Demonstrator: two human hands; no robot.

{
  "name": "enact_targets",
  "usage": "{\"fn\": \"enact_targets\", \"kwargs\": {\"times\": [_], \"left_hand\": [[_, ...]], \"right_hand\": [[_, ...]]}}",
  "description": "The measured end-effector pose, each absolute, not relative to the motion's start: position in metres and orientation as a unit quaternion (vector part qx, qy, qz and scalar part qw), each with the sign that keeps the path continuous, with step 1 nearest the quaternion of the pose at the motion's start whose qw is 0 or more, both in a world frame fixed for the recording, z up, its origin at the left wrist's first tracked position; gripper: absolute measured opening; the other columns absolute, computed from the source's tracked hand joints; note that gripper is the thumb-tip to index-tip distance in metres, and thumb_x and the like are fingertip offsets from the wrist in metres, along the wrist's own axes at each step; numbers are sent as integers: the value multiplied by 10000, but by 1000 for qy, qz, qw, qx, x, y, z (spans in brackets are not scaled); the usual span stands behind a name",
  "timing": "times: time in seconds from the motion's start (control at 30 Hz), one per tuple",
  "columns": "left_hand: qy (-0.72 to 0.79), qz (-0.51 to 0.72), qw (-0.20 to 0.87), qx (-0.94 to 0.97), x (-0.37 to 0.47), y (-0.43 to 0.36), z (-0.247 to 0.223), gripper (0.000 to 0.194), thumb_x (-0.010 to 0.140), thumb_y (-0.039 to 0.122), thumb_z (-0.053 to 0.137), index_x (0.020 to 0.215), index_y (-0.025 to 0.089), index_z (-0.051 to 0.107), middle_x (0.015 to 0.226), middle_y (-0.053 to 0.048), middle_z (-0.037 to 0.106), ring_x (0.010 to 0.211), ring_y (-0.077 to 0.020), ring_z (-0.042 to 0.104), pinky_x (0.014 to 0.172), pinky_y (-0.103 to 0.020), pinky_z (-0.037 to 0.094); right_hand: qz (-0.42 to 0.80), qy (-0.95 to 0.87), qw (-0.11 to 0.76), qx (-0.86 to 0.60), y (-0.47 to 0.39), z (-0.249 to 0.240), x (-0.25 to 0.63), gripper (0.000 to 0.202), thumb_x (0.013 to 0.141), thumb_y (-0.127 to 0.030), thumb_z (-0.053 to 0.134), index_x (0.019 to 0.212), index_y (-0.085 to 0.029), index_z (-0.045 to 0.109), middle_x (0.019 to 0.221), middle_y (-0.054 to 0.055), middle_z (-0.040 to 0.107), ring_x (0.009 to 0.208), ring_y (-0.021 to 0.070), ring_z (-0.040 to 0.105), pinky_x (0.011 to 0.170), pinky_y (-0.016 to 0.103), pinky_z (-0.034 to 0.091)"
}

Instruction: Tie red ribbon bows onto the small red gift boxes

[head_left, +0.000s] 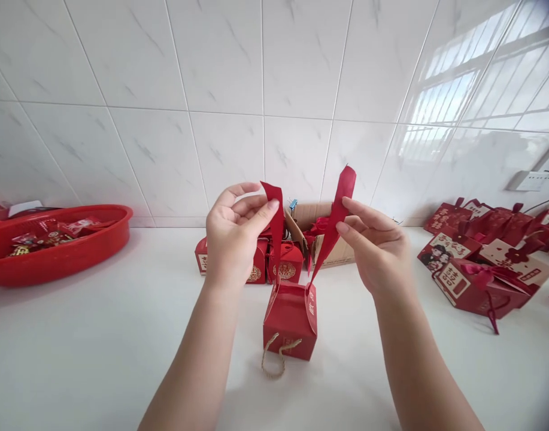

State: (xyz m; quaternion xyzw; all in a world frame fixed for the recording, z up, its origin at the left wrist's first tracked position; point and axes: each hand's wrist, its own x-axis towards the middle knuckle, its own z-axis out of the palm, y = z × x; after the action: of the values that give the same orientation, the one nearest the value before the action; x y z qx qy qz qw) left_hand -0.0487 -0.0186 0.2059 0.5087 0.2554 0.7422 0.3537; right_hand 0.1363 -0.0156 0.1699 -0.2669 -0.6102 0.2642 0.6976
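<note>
White marbled tiles (224, 155) fill the background, a barred window mirrored at the upper right, and below them runs a white table (121, 335).

Nearest, a rope handle (272, 376) loops off the front of a small red box (290, 326), and there's the piece in play, upright at mid-table, well forward of the back edge. Up from the two ends of its top go the tails of a red ribbon (328, 239)! The left hand (236, 233) has one pinched between thumb and fingers, near its tip; the right hand (382, 254) grips the other with thumb and forefinger, the rest of the fingers loosely curled.

The state of play, as I judge it: box folded and closed, ribbon in place, tying undone, no knot or bow showing. Whether anything's inside, I can't tell.

Behind, toward the table's back edge, sit more red boxes (287, 263) and an open carton (339, 254). Along that edge to the left, a red tub (117, 222) holds wrapped sweets (45, 236); to the right crowd gift boxes (485, 293), one wearing a bow (478, 275).
</note>
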Motion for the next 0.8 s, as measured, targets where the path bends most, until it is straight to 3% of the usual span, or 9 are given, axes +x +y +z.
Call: {"fn": "enact_targets", "kwargs": {"times": [0.13,0.33,0.53,0.7,0.8], "left_hand": [[274,747,346,496,-39,-18,211,350,636,192,800,915,203,588,760,5,682,708,-129,658,667,-240,552],[274,763,292,507,-27,-26,211,148,658,182,783,730,188,654,700,17,653,666,-99,626,644,-204,540],[284,765,272,511,-21,-38,211,109,672,170,761,770,211,736,712,-7,690,689,-135,644,645,-244,555],[279,745,282,537,-19,-41,212,145,705,156,726,818,242,757,769,-18,709,714,-148,644,611,-245,542],[289,725,248,574,-19,-43,210,140,771,171,661,825,256,758,828,-27,720,755,-174,651,615,-275,541]], "right_hand": [[221,-623,701,-265,-16,172,143,386,794,-225,647,1166,-326,637,770,6,659,773,183,624,661,363,552],[205,-629,710,-241,-17,175,148,416,804,-216,637,1198,-350,617,791,-2,657,768,169,611,774,402,538],[211,-606,732,-227,-15,176,148,334,805,-235,640,1122,-337,666,941,16,687,869,194,639,809,425,544],[199,-614,732,-217,-19,178,148,357,811,-194,631,1134,-345,657,882,8,686,823,185,637,766,408,551],[171,-634,722,-217,-27,180,145,376,818,-164,614,1152,-335,649,949,23,685,837,188,629,768,410,544]]}}
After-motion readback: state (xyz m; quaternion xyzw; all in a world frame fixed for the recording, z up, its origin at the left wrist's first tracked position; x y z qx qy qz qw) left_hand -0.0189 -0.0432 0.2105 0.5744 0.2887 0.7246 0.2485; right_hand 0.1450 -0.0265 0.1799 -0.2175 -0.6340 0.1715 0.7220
